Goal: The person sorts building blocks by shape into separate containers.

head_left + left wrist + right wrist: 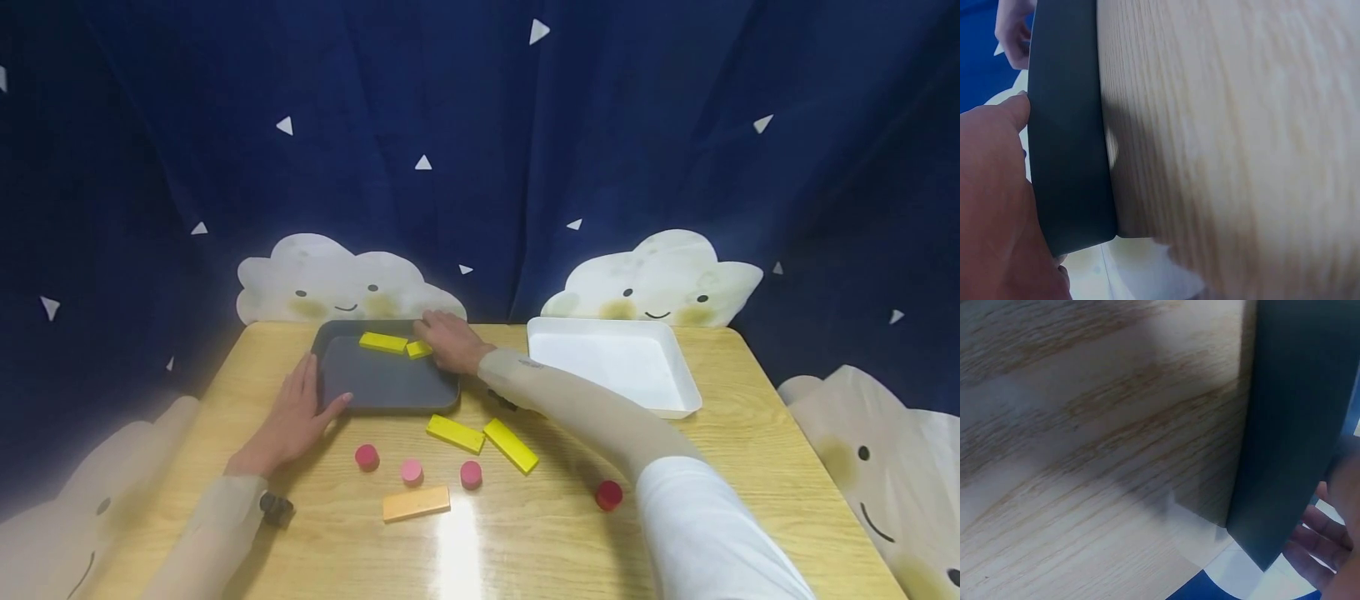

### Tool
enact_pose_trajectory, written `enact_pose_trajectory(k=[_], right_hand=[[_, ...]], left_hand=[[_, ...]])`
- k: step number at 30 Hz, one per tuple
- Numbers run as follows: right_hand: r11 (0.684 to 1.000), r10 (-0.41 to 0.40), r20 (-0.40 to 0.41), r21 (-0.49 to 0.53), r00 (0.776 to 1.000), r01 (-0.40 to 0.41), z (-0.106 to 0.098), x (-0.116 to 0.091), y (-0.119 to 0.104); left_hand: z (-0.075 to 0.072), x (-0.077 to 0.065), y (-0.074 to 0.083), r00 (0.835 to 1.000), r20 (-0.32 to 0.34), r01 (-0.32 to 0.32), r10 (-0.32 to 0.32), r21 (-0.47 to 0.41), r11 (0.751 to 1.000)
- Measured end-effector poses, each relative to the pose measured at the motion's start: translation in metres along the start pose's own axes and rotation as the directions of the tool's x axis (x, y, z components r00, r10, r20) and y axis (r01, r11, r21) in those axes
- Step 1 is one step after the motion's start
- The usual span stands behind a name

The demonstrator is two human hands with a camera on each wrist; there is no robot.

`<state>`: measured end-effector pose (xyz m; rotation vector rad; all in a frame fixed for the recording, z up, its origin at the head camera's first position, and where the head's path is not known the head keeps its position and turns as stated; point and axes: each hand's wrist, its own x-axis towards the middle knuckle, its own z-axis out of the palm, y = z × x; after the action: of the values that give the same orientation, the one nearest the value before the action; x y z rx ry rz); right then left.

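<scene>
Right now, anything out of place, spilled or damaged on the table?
No visible spill or damage. Slightly odd: one red cylinder sits apart from the other three cylinders, near the white sleeve; maybe just loose placement.

Table [543, 533] | grey tray [382, 387] | white tray [622, 358] | two yellow blocks [455, 434] | orange block [416, 504] | cylinders [367, 457]

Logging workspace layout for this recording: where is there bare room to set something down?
Bare tabletop lies between the orange block and the red cylinder, and right of the white sleeve, nearer than the white tray, whose visible floor is also bare. Crowded: nearer than the gray tray, around two yellow blocks and three pinkish cylinders.
</scene>
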<state>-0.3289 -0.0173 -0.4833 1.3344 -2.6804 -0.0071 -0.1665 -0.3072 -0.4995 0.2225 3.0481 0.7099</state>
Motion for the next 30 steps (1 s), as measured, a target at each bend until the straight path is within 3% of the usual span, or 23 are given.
enact_pose_trajectory(k=[17,30], right_hand=[[1.000,0.007,-0.087,0.027,0.996,-0.005,-0.024,-0.019,-0.001],[0.997,0.026,-0.104,0.080,0.994,-0.018,-0.038,-0.040,-0.010]], left_hand=[[0.001,0.001,0.001,1.000,-0.003,-0.006,0.006,-0.005,1.000],[0.000,-0.002,0.006,1.000,-0.019,-0.014,0.013,-0.013,1.000]])
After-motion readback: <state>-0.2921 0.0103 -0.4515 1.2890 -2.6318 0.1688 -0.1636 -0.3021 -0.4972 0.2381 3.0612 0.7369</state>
